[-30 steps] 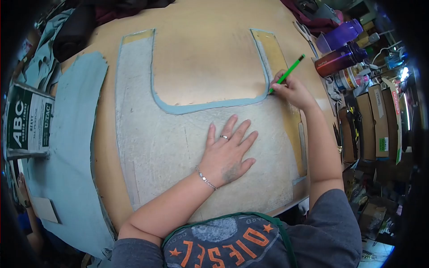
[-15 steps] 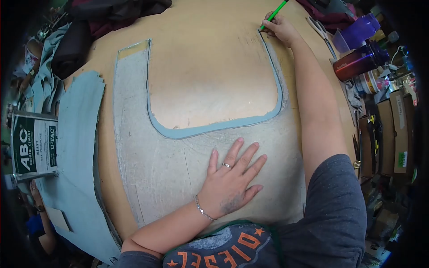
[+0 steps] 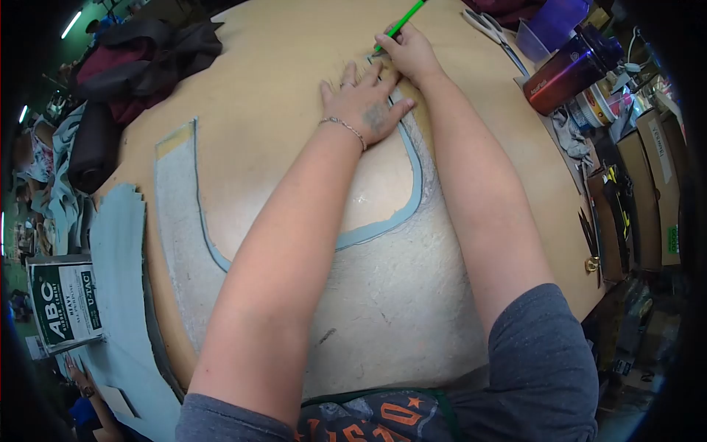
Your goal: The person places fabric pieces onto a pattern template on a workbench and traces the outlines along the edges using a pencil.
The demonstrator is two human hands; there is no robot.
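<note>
A large grey U-shaped sheet lies on the tan tabletop, with a light-blue strip along its curved inner edge. My left hand rests flat, fingers spread, over the upper end of the sheet's right arm and the tabletop beside it. Just beyond its fingertips, my right hand is closed around a green pen, tip down at the table near the end of that arm. My left forearm hides part of the sheet and its inner edge.
Blue-grey material and a rubber cement can are at the left. Dark fabric lies at the back left. Scissors, a tumbler and cardboard boxes line the right. Another person's arm shows lower left.
My left hand has moved from the lower part of the sheet up to its right arm, beside my right hand. The view has shifted; the pen stays in my right hand.
</note>
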